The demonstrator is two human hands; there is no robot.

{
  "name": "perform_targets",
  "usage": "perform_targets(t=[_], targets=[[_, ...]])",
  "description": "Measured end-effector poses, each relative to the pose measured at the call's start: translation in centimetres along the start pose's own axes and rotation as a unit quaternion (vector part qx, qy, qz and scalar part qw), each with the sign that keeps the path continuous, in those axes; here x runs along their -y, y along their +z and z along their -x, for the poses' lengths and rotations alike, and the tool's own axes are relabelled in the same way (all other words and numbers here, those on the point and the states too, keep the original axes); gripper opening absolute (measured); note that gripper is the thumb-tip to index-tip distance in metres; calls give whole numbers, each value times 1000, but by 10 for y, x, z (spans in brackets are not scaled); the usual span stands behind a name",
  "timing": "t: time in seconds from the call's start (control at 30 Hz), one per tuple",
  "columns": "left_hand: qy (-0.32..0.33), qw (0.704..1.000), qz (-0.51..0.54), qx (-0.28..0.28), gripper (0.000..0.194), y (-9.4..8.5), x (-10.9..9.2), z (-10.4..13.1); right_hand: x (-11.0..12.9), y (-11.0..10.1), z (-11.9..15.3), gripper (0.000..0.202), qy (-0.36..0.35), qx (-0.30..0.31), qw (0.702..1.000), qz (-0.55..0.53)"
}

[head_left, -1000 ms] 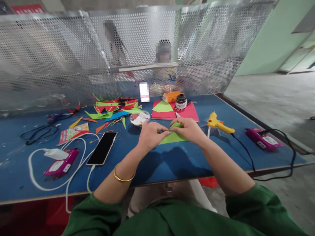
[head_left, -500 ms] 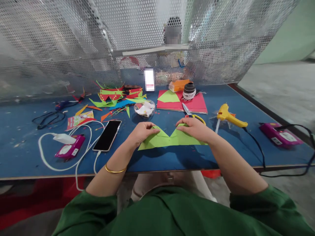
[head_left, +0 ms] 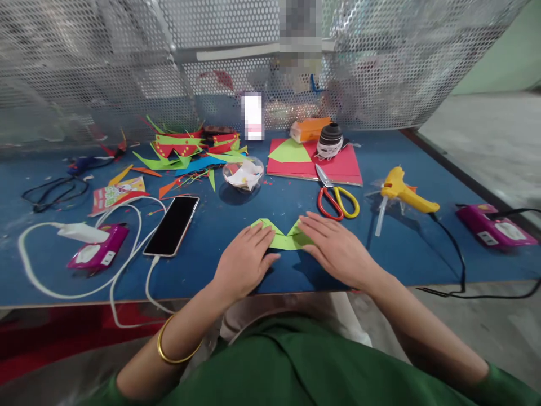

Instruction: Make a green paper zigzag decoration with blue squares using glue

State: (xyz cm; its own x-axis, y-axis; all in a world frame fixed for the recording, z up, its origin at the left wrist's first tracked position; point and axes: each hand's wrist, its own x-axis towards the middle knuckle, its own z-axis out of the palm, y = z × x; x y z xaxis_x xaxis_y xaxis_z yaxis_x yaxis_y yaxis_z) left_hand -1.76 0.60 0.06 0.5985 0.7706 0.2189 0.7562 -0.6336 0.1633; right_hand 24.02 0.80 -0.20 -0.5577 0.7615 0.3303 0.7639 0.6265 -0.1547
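A lime-green sheet of paper (head_left: pixel 287 241) with a V-shaped notch lies on the blue table near its front edge. My left hand (head_left: pixel 247 256) rests flat on its left part, fingers stretched over the paper. On the right part lies my right hand (head_left: pixel 336 245), palm down with the fingers extended. Both outer ends of the paper are hidden under my hands. Just beyond my right hand are scissors (head_left: pixel 337 203) with one red and one yellow handle, blades pointing away from me.
A phone (head_left: pixel 172 225) on a white cable and a purple power strip (head_left: pixel 99 246) lie left. A clear bowl (head_left: pixel 243 173) of scraps, cut-paper masks (head_left: pixel 177 148) and red sheets (head_left: pixel 313 169) stand behind. Rightward are a yellow glue gun (head_left: pixel 406 189) and another purple power strip (head_left: pixel 496 225).
The green paper has gone from being held up by its edges to lying pressed on the table. Both hands have flattened over it, and the scissors show fully. The view has shifted.
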Motion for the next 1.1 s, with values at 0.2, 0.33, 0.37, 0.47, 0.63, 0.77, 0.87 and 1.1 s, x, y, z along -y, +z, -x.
perform_targets(t=[0.2, 0.33, 0.37, 0.47, 0.63, 0.77, 0.87, 1.1], targets=[[16, 999, -24, 26, 67, 11, -6, 10, 12, 18, 7, 61, 5, 67, 998, -2], [11, 999, -38, 28, 68, 10, -11, 7, 13, 20, 9, 63, 18, 76, 997, -15], [10, 999, -45, 30, 69, 10, -13, 6, 13, 20, 9, 64, 17, 79, 997, -18], [1, 998, -63, 32, 70, 10, -21, 4, 15, 20, 9, 64, 17, 83, 996, -19], [-17, 998, -54, 26, 65, 12, -25, 4, 14, 20, 9, 55, 13, 69, 997, -19], [-6, 999, -31, 16, 59, 11, -15, 7, 5, 15, 12, 45, 7, 20, 1000, -1], [21, 999, -32, -3, 47, 9, -4, 8, -1, 9, 12, 36, -29, -5, 999, 39], [117, 984, -116, -60, 31, 4, 7, 4, 9, -1, 3, 27, -104, 6, 990, 91]])
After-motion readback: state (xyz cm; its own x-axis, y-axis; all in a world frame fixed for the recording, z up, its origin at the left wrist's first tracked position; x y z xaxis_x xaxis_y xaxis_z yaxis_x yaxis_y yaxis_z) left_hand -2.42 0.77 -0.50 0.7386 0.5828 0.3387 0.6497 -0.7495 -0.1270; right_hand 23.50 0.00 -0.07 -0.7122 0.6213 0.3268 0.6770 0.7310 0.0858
